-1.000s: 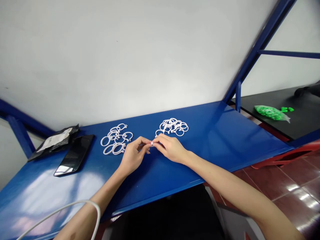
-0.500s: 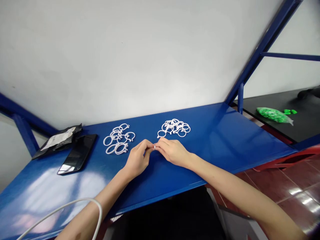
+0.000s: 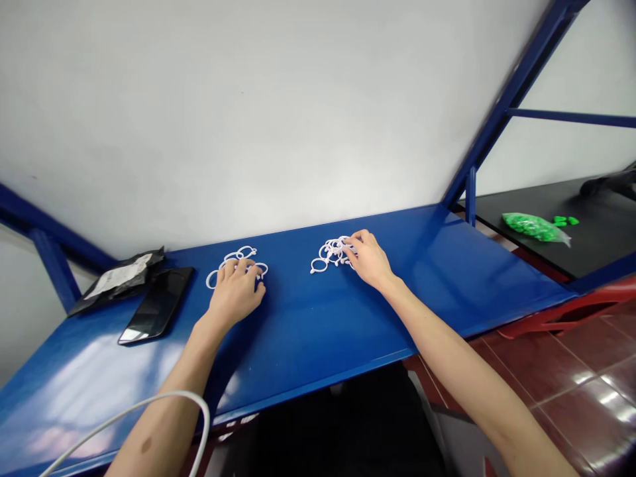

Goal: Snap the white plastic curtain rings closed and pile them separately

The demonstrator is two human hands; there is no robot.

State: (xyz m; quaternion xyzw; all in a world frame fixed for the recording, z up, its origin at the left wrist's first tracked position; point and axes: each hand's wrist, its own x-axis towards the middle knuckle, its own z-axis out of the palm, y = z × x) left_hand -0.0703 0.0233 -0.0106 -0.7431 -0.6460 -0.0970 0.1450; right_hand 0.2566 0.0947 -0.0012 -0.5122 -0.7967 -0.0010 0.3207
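Observation:
Two heaps of white plastic rings with small knobs, which look like curtain rings, lie on the blue table. My left hand is over the left heap of rings, fingers apart and bent down, covering its near part. At the right heap of rings, my right hand reaches in from the right with thumb and fingers apart. Its fingertips are at the heap's right side and hide some rings. I see no ring clearly gripped in either hand.
A black phone and a black plastic package with a white label lie at the left. A white cable loops across my left forearm. Blue frame posts stand right. Beyond, a bag of green pieces rests on a black table.
My hands were together at the table's middle, pinching a small white piece. They have parted: the left moved to the left heap, the right to the right heap.

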